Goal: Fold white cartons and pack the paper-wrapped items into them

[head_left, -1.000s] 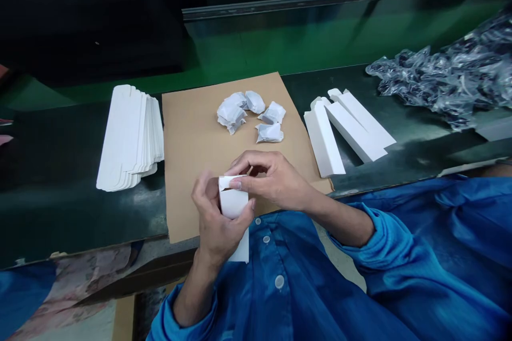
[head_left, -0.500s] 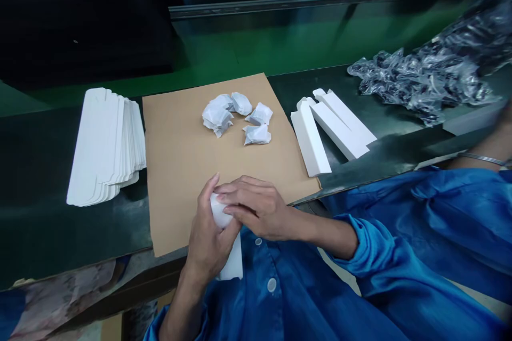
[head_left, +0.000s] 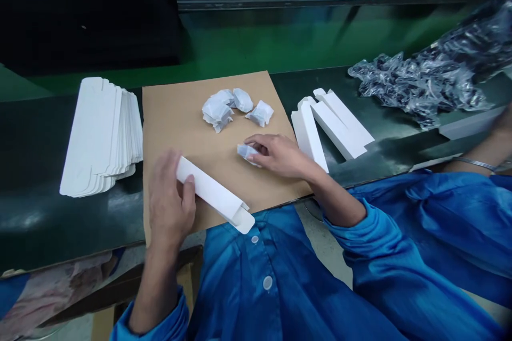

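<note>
My left hand (head_left: 170, 200) grips one end of a long white carton box (head_left: 216, 196), which lies slanted across the near part of a brown cardboard sheet (head_left: 176, 117); its far flap end sticks out over the table edge. My right hand (head_left: 276, 153) rests on the cardboard with its fingers pinched on a small white-wrapped packet (head_left: 245, 151). Several more white packets (head_left: 232, 106) lie in a cluster further back on the cardboard.
A stack of flat white carton blanks (head_left: 100, 136) lies to the left on the dark table. Three folded white boxes (head_left: 332, 122) lie right of the cardboard. A heap of clear plastic bags with dark parts (head_left: 424, 85) sits far right. Another person's wrist (head_left: 480, 157) shows at the right edge.
Both hands held the box upright near my chest. Now the left hand has laid it down on the cardboard, and the right hand has reached forward and taken a packet.
</note>
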`<state>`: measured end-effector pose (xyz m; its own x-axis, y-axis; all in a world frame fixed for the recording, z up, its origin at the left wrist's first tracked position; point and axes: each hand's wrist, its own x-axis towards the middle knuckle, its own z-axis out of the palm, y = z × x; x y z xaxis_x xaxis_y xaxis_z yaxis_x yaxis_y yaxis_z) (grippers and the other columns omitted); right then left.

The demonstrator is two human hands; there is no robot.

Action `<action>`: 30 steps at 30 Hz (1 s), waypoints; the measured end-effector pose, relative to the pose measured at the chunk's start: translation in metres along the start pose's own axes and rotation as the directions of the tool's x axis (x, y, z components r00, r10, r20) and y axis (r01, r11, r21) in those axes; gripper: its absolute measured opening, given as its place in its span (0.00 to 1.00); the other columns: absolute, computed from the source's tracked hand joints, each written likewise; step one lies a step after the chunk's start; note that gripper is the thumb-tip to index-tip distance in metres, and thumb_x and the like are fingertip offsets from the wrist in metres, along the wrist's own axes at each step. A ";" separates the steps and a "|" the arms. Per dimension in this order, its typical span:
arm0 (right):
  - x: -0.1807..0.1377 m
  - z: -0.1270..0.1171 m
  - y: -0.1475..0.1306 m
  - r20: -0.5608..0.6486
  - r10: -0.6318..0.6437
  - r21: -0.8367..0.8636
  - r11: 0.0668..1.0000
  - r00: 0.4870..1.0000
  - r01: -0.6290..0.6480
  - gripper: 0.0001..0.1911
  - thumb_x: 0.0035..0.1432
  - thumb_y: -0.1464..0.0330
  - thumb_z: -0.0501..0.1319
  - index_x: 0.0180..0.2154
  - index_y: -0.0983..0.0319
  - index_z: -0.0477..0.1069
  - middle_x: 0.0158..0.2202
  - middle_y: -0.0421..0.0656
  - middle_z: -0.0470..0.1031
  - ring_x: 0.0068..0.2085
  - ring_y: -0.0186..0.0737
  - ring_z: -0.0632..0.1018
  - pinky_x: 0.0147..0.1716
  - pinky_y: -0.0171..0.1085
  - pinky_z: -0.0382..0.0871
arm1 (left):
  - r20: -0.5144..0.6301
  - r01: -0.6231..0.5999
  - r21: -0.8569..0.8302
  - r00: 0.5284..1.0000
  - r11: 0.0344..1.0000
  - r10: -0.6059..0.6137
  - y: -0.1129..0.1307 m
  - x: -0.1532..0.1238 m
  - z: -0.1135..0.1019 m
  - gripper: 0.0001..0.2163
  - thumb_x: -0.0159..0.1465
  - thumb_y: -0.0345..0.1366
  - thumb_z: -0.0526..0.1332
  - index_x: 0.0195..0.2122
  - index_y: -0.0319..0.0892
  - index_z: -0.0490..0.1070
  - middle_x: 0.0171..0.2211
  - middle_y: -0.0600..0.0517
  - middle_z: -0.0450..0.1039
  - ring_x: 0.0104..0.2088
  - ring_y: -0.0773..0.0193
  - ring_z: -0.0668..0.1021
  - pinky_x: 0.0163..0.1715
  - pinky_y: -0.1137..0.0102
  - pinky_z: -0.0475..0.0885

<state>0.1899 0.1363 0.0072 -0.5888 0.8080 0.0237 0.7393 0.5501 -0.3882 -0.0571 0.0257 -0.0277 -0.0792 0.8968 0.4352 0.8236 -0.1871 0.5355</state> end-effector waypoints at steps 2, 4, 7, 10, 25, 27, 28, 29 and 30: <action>-0.006 -0.002 -0.002 0.010 0.076 0.002 0.997 0.997 -0.076 0.18 0.69 0.67 0.53 0.56 0.62 0.71 0.44 0.48 0.80 0.44 0.46 0.79 0.42 0.41 0.67 | 0.301 -0.299 0.035 0.913 0.954 0.275 0.005 -0.004 -0.014 0.28 0.68 0.33 0.55 0.69 0.50 0.54 0.67 0.46 0.61 0.69 0.50 0.61 0.67 0.47 0.55; -0.011 -0.001 -0.006 -0.100 0.159 -0.139 0.975 0.982 -0.172 0.20 0.69 0.73 0.49 0.57 0.66 0.71 0.44 0.53 0.80 0.45 0.50 0.78 0.43 0.43 0.67 | 0.529 -0.495 -0.003 0.737 0.869 0.422 0.010 -0.003 -0.021 0.27 0.67 0.31 0.54 0.68 0.53 0.56 0.67 0.49 0.63 0.68 0.51 0.62 0.67 0.48 0.55; -0.023 0.007 -0.015 -0.255 0.091 -0.209 0.967 0.963 -0.146 0.20 0.71 0.70 0.48 0.58 0.68 0.69 0.50 0.56 0.76 0.51 0.53 0.75 0.48 0.46 0.68 | 0.583 -0.592 0.076 0.679 0.802 0.446 0.009 0.005 -0.019 0.22 0.67 0.33 0.56 0.62 0.50 0.65 0.59 0.46 0.71 0.59 0.48 0.71 0.63 0.47 0.61; -0.036 0.019 -0.022 -0.195 -0.100 -0.140 0.987 0.976 0.074 0.22 0.70 0.62 0.54 0.60 0.66 0.67 0.55 0.54 0.73 0.53 0.52 0.73 0.52 0.47 0.69 | 0.516 -0.539 0.240 0.776 0.808 0.364 0.001 0.015 -0.012 0.20 0.65 0.40 0.61 0.57 0.41 0.69 0.46 0.39 0.75 0.46 0.45 0.76 0.49 0.51 0.71; -0.046 0.025 -0.011 -0.158 0.054 -0.099 0.993 0.986 -0.070 0.20 0.66 0.69 0.58 0.58 0.68 0.68 0.52 0.56 0.75 0.53 0.54 0.73 0.53 0.53 0.69 | 0.579 -0.501 0.134 0.740 0.855 0.343 0.011 0.010 0.001 0.21 0.66 0.28 0.55 0.55 0.61 0.72 0.63 0.46 0.64 0.52 0.48 0.73 0.43 0.57 0.68; -0.049 0.020 -0.011 -0.169 0.092 0.092 0.993 0.981 -0.077 0.19 0.63 0.71 0.61 0.56 0.66 0.69 0.52 0.53 0.76 0.52 0.50 0.74 0.53 0.50 0.70 | 0.569 -0.512 0.096 0.732 0.854 0.375 0.010 0.009 -0.002 0.20 0.66 0.28 0.56 0.52 0.61 0.75 0.63 0.48 0.64 0.53 0.49 0.72 0.42 0.58 0.68; -0.050 0.016 -0.012 -0.146 0.097 0.210 0.976 0.984 -0.065 0.19 0.62 0.71 0.63 0.55 0.65 0.70 0.51 0.51 0.76 0.50 0.47 0.76 0.51 0.47 0.72 | 0.565 -0.519 0.080 0.727 0.851 0.390 0.010 0.008 -0.003 0.20 0.65 0.28 0.57 0.51 0.61 0.75 0.63 0.48 0.65 0.54 0.49 0.72 0.42 0.59 0.68; -0.051 0.013 -0.014 -0.104 0.077 0.313 0.949 0.992 -0.040 0.20 0.61 0.70 0.65 0.54 0.63 0.70 0.51 0.48 0.77 0.47 0.44 0.77 0.49 0.44 0.73 | 0.563 -0.525 0.068 0.722 0.848 0.402 0.009 0.008 -0.004 0.20 0.65 0.27 0.57 0.50 0.61 0.76 0.62 0.49 0.65 0.55 0.49 0.71 0.42 0.59 0.68; -0.051 0.011 -0.016 -0.057 0.029 0.386 0.923 0.998 -0.005 0.20 0.60 0.69 0.67 0.53 0.62 0.71 0.50 0.46 0.78 0.46 0.42 0.78 0.47 0.42 0.74 | 0.558 -0.528 0.059 0.721 0.847 0.411 0.009 0.008 -0.004 0.19 0.65 0.27 0.57 0.49 0.60 0.77 0.62 0.49 0.66 0.55 0.49 0.71 0.42 0.59 0.68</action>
<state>0.2052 0.0840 0.0022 -0.5479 0.8341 0.0646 0.5590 0.4224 -0.7135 -0.0526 0.0292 -0.0163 0.5945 0.7935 0.1299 0.7726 -0.6085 0.1813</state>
